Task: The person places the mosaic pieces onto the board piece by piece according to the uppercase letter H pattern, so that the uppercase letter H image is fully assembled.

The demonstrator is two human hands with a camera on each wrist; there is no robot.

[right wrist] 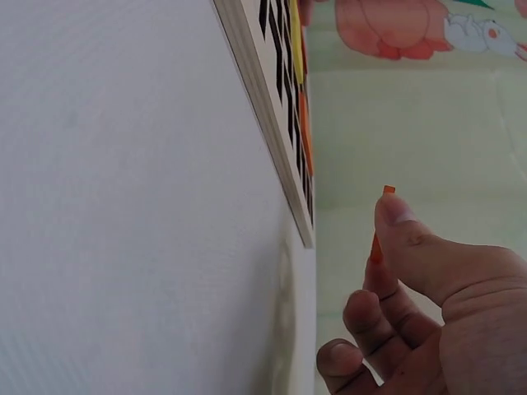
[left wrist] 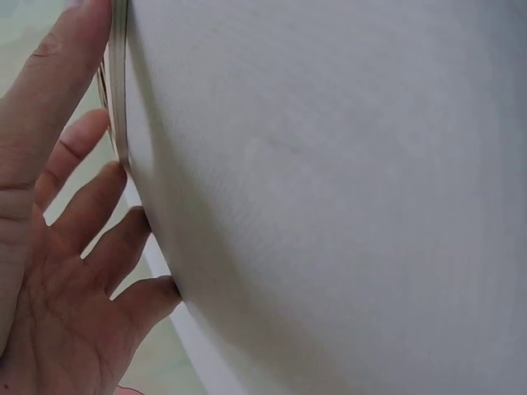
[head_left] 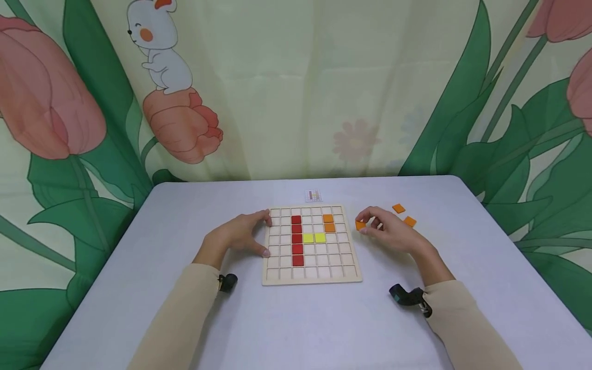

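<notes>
A pale wooden grid board lies on the table. In its squares sit a column of several red tiles, two yellow tiles side by side and two orange tiles at the upper right. My left hand rests against the board's left edge, thumb and fingers spread apart along it. Just off the right edge, my right hand pinches an orange tile between thumb and fingers. The right wrist view shows that tile edge-on, raised beside the board.
Two loose orange tiles lie beyond the right hand. A small printed card with a coloured grid pattern lies behind the board. A curtain with printed tulips hangs behind the white-covered table.
</notes>
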